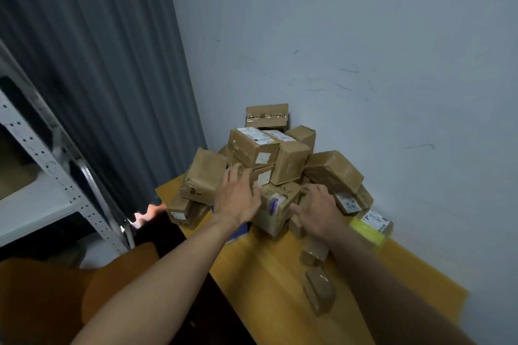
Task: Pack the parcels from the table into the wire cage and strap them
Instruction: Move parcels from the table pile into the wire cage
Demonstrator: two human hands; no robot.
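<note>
A heap of several brown cardboard parcels (pixel 253 145) is stacked in the far corner of a yellow table (pixel 260 269), against the wall. At the front of the heap lies a parcel with a blue-and-white label (pixel 279 206). My left hand (pixel 238 196) lies against its left side with fingers spread and reaching into the pile. My right hand (pixel 318 210) is on its right side, fingers curled over the parcel's edge. The wire cage is out of view.
Two small taped parcels (pixel 316 274) lie loose on the table nearer me. A yellow packet with a label (pixel 372 225) rests by the wall at right. A grey curtain (pixel 98 78) and white metal shelving (pixel 42 165) stand to the left; an orange seat (pixel 56 297) sits at lower left.
</note>
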